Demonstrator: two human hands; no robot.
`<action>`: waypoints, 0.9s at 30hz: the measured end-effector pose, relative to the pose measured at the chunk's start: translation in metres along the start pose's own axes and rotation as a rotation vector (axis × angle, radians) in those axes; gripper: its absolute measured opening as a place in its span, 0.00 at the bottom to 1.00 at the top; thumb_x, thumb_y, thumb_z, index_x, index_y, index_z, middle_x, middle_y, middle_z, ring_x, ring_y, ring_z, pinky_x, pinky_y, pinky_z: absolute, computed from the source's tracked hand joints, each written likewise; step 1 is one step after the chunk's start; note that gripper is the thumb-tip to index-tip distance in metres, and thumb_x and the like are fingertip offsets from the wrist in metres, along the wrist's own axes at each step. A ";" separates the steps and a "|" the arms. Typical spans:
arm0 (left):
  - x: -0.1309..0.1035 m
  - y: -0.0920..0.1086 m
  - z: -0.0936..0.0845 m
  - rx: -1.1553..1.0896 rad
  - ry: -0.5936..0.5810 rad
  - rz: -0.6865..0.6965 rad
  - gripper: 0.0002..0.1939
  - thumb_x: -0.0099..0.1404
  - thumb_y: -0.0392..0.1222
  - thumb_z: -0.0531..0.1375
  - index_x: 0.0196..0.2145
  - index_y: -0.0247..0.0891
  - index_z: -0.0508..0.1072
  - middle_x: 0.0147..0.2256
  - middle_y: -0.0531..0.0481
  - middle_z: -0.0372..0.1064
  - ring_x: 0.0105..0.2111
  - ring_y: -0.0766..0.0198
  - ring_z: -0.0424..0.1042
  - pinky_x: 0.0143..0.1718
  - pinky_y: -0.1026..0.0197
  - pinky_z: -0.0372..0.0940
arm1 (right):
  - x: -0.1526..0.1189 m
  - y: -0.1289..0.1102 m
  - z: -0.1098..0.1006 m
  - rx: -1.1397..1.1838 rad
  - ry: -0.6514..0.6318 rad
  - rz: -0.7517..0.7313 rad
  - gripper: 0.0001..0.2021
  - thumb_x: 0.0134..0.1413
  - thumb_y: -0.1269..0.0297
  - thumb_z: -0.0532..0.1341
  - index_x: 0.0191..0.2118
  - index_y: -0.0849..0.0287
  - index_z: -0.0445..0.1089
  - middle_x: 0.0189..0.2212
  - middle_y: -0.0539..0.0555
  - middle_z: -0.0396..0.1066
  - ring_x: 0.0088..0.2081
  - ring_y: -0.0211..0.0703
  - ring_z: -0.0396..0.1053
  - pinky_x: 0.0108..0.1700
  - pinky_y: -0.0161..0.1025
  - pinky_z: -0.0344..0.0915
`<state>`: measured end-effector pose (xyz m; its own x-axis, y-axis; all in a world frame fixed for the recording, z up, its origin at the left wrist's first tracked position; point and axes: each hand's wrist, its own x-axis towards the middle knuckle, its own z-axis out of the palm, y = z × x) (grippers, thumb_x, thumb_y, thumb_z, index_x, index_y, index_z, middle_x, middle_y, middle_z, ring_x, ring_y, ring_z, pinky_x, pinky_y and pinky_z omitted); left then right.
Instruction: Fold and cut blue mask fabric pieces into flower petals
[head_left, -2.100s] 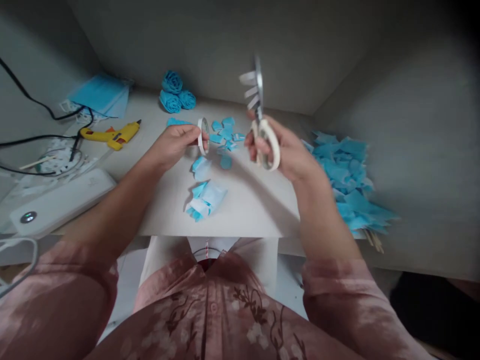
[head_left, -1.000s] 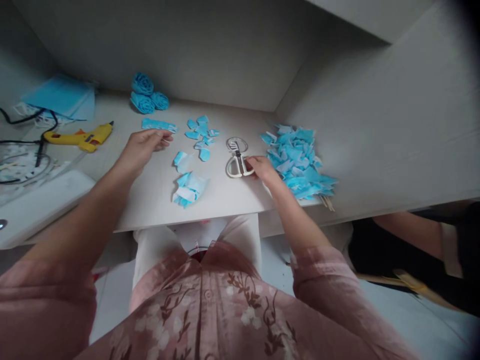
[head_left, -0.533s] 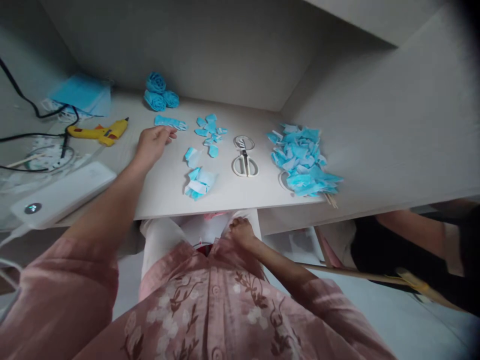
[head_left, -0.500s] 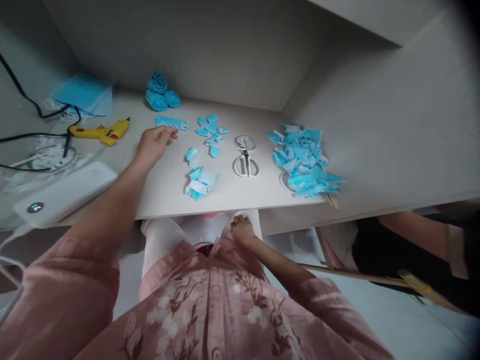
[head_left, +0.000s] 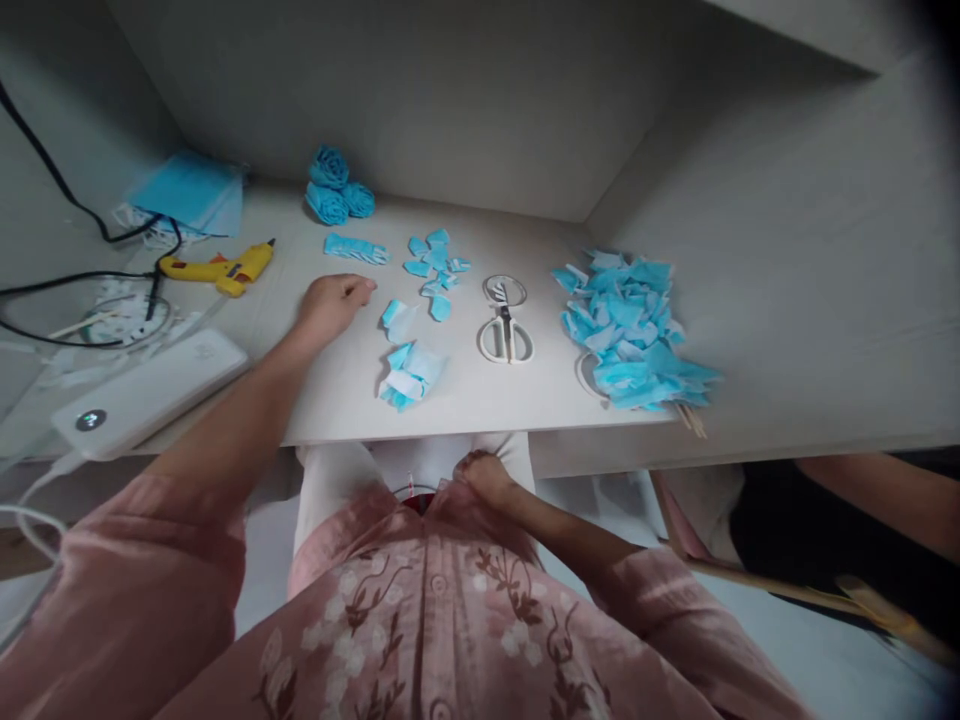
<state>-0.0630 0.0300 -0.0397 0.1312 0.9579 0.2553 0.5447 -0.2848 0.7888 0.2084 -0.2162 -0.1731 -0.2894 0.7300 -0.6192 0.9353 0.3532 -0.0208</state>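
Observation:
My left hand (head_left: 335, 306) rests on the white table (head_left: 337, 405), fingers curled together; whether anything is in them I cannot make out. Just beyond it lies a folded blue strip (head_left: 356, 249). Small blue petal pieces (head_left: 437, 258) are spread to its right, with larger blue and white scraps (head_left: 409, 376) nearer the front edge. White-handled scissors (head_left: 507, 338) lie right of these, beside a clear ring. My right hand (head_left: 484, 474) is below the table edge on my lap, fingers curled in, its contents hidden. Three blue rosettes (head_left: 330, 187) sit clustered at the back.
A yellow glue gun (head_left: 236, 268), black cables, blue masks (head_left: 187, 192) and a white power bank (head_left: 150, 392) are on the left. A heap of blue petals (head_left: 626, 320) with sticks lies on the right. Another person's arm (head_left: 885, 495) shows at the lower right.
My left hand has drawn back from the folded blue strip, which now lies untouched. The camera view has shifted slightly, moving the table items rightward in the picture.

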 end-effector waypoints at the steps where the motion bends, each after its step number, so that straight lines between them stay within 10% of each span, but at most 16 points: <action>1: -0.001 0.000 0.002 0.074 -0.011 0.022 0.17 0.65 0.54 0.59 0.30 0.41 0.79 0.35 0.45 0.80 0.36 0.54 0.74 0.39 0.57 0.63 | -0.003 -0.004 0.002 0.017 -0.011 -0.024 0.15 0.68 0.76 0.56 0.52 0.72 0.79 0.51 0.72 0.80 0.55 0.55 0.79 0.54 0.44 0.74; 5: -0.002 0.004 0.010 0.256 -0.068 0.118 0.16 0.64 0.55 0.61 0.31 0.42 0.81 0.35 0.45 0.79 0.36 0.54 0.73 0.40 0.55 0.62 | -0.016 -0.016 0.005 0.071 -0.024 -0.095 0.16 0.71 0.68 0.56 0.53 0.66 0.79 0.47 0.66 0.83 0.50 0.54 0.82 0.48 0.42 0.74; 10: 0.000 0.015 0.018 0.288 -0.111 0.114 0.05 0.56 0.45 0.65 0.29 0.43 0.80 0.33 0.47 0.77 0.36 0.55 0.73 0.42 0.55 0.62 | -0.012 -0.002 -0.004 0.103 0.046 -0.046 0.20 0.72 0.66 0.54 0.59 0.69 0.76 0.59 0.74 0.76 0.64 0.63 0.72 0.63 0.54 0.67; 15: -0.005 0.032 0.010 -0.202 -0.048 -0.028 0.08 0.56 0.46 0.66 0.30 0.40 0.73 0.29 0.51 0.74 0.31 0.62 0.72 0.38 0.59 0.66 | -0.031 -0.007 -0.021 0.197 -0.029 -0.112 0.17 0.70 0.65 0.57 0.56 0.64 0.79 0.50 0.67 0.83 0.50 0.55 0.82 0.49 0.42 0.72; 19: -0.012 0.046 0.003 -0.582 -0.080 -0.068 0.16 0.56 0.51 0.67 0.34 0.42 0.65 0.24 0.57 0.68 0.23 0.65 0.71 0.27 0.61 0.68 | -0.080 -0.005 -0.076 0.557 0.004 -0.367 0.16 0.72 0.56 0.58 0.57 0.47 0.79 0.51 0.51 0.84 0.49 0.45 0.82 0.47 0.36 0.70; 23: -0.018 0.055 0.001 -0.676 -0.092 -0.041 0.19 0.58 0.53 0.67 0.36 0.44 0.62 0.23 0.59 0.67 0.21 0.65 0.71 0.24 0.62 0.68 | -0.097 0.015 -0.149 0.830 0.340 -0.343 0.18 0.71 0.51 0.59 0.53 0.54 0.81 0.45 0.54 0.85 0.45 0.45 0.81 0.50 0.40 0.71; 27: -0.024 0.060 0.000 -0.660 -0.129 -0.045 0.17 0.57 0.50 0.67 0.35 0.44 0.64 0.22 0.58 0.68 0.20 0.65 0.71 0.25 0.61 0.69 | -0.052 0.031 -0.201 1.105 0.819 -0.232 0.24 0.67 0.45 0.61 0.58 0.56 0.77 0.47 0.56 0.82 0.47 0.43 0.78 0.46 0.40 0.73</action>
<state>-0.0331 -0.0098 0.0018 0.2407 0.9542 0.1779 -0.0631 -0.1676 0.9838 0.2119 -0.1253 0.0165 -0.1345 0.9853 0.1053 0.4135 0.1524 -0.8977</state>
